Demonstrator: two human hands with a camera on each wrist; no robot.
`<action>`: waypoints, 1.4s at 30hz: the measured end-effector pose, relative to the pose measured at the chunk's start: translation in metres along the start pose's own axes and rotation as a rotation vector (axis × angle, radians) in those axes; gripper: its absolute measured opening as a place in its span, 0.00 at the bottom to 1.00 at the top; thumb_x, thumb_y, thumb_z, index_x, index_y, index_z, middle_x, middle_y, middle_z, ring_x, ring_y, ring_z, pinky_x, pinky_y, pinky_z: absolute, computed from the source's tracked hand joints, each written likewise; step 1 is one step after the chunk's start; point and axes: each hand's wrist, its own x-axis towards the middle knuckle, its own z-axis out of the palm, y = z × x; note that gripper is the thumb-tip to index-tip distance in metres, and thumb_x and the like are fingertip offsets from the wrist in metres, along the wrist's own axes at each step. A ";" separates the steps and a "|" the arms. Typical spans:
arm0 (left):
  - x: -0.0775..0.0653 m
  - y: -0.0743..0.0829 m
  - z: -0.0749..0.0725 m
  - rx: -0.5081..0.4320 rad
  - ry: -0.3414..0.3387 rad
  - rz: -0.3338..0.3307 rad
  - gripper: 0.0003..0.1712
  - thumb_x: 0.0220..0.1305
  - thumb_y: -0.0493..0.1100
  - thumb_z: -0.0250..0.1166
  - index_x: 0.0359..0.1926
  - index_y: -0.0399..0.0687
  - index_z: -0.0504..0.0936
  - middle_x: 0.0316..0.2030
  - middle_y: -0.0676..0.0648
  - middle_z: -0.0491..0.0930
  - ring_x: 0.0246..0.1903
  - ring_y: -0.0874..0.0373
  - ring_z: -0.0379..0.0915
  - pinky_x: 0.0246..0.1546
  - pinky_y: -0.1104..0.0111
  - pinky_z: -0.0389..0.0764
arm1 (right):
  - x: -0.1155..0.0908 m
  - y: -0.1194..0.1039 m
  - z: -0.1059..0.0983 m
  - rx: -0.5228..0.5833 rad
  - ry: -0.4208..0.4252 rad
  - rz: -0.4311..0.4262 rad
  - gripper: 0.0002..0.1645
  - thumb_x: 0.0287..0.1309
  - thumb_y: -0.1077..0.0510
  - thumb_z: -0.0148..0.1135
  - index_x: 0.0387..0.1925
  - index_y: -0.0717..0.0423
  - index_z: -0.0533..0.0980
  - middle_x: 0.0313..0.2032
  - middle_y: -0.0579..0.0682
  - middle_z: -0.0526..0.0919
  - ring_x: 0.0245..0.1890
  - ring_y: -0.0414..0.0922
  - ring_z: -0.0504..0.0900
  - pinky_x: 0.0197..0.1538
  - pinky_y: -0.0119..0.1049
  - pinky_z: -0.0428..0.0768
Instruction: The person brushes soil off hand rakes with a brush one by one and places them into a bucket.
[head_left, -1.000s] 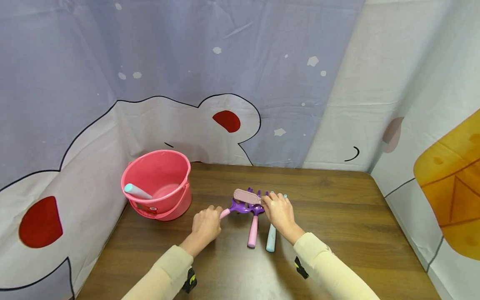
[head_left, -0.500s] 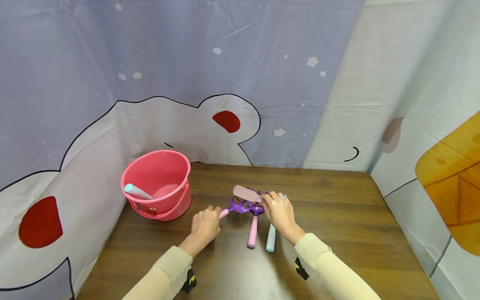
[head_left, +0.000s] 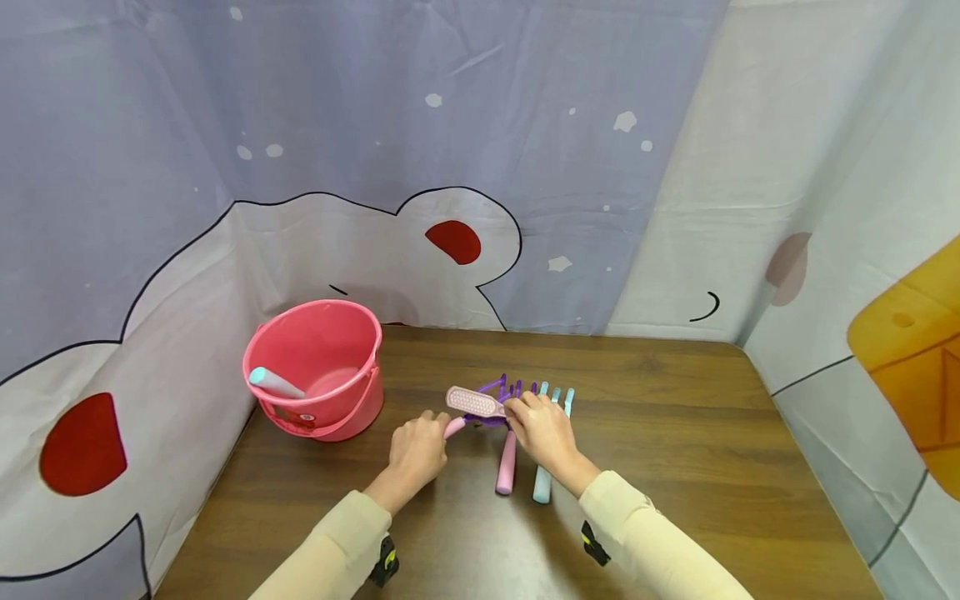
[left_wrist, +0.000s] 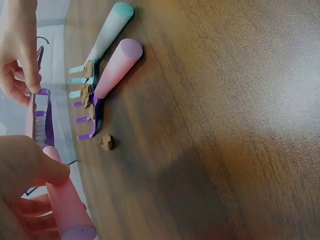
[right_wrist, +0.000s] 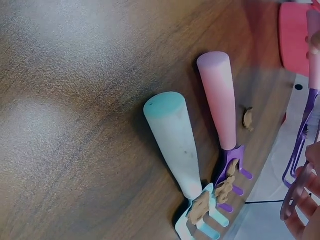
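My left hand [head_left: 417,454] grips the pink handle of a toy hand rake [left_wrist: 69,202], whose purple tines point away to the right. In my right hand [head_left: 546,429] is a pink brush [head_left: 474,402] with pale bristles. The left wrist view shows the bristles against the purple rake head. Below them on the table lie a second purple rake with a pink handle [right_wrist: 219,97] and a light blue rake with a pale handle [right_wrist: 172,140]. Brown clumps [right_wrist: 199,207] stick to both lying rake heads. A loose brown lump [left_wrist: 106,142] sits beside them.
A pink bucket [head_left: 363,412] stands at the left, with a pale tool handle with a light blue end [head_left: 275,383] leaning inside it. Printed cloth [head_left: 570,167] hangs behind the wooden table [head_left: 675,433] and along both sides.
The brush in my right hand has shifted left and slightly down over the held rake, and its face has tilted. My left hand has moved slightly right. The lying rakes stay put.
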 end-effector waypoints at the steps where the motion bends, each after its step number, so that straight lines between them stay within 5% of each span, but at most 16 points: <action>1: 0.000 0.000 0.000 0.002 0.000 0.001 0.16 0.40 0.41 0.71 0.35 0.46 0.78 0.24 0.47 0.74 0.22 0.47 0.76 0.18 0.58 0.73 | 0.000 0.000 0.000 -0.003 0.000 0.005 0.10 0.46 0.57 0.68 0.35 0.50 0.80 0.28 0.45 0.79 0.27 0.44 0.76 0.26 0.36 0.73; 42: -0.004 -0.009 0.001 0.010 -0.033 -0.027 0.15 0.41 0.41 0.71 0.33 0.45 0.78 0.23 0.48 0.72 0.20 0.49 0.73 0.17 0.60 0.71 | -0.008 0.026 -0.007 -0.128 -0.062 0.123 0.11 0.48 0.55 0.67 0.37 0.50 0.80 0.31 0.48 0.79 0.27 0.48 0.75 0.27 0.39 0.72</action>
